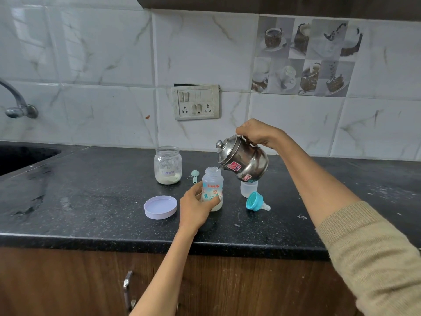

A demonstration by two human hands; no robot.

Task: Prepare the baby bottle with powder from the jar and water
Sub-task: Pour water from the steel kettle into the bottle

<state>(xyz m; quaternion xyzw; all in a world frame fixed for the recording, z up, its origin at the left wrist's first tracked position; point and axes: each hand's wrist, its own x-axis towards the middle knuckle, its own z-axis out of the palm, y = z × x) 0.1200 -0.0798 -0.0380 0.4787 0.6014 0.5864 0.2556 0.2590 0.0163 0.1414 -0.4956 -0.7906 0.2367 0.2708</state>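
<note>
The open baby bottle (pixel 213 187) stands upright on the black counter (pixel 91 201), with white powder at its bottom. My left hand (pixel 196 209) grips its lower half. My right hand (pixel 257 133) holds the handle of a steel kettle (pixel 242 160), tilted left with its spout at the bottle's mouth. The glass formula jar (pixel 168 165) stands open behind, a little powder inside. Its lilac lid (pixel 160 207) lies upturned to the left of the bottle. A small green scoop (pixel 195 175) lies between jar and bottle.
The teal collar with nipple (pixel 257 201) lies on its side right of the bottle, next to the clear cap (pixel 248 189) under the kettle. A sink (pixel 20 156) and tap (pixel 18 103) are at far left. A socket panel (pixel 196 102) is on the tiled wall.
</note>
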